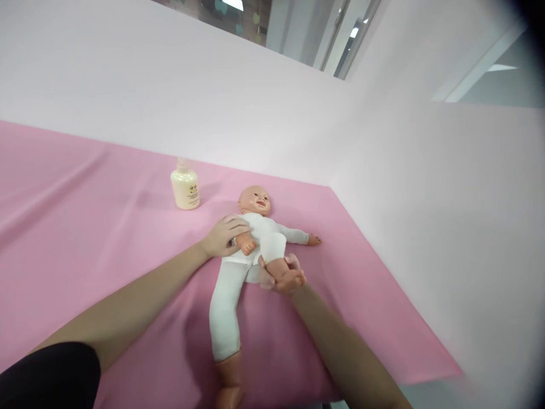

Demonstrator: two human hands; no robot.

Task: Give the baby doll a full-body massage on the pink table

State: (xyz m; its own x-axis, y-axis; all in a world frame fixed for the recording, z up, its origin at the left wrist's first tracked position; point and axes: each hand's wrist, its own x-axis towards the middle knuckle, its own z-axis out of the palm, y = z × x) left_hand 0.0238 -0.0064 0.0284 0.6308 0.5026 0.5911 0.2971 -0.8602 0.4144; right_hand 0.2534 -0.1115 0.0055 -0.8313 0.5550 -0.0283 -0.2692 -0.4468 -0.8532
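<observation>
Pale walls meet in a corner behind a worktop (85,216) draped in smooth pink cloth, and everything here sits around the baby doll (251,250) lying on its back near the middle of that cloth. Up and to the left of the doll's head stands a cream lotion bottle (185,190), upright, close to the back wall and clear of the doll. Coming in from the lower left, a bare forearm with a black sleeve (51,378) at the elbow leads to the left hand (223,236), fingers spread and laid flat against the doll's near shoulder and chest, touching its white suit just beside the doll's small bent arm. The doll's head points toward the back wall, its far arm stretched out to the right on the cloth. One leg in white runs straight down toward the front edge, bare foot at the bottom. Then the right hand (281,275), reaching in from the lower right, is curled around the doll's other leg, gripping the bare foot and holding that knee bent up over the belly.
</observation>
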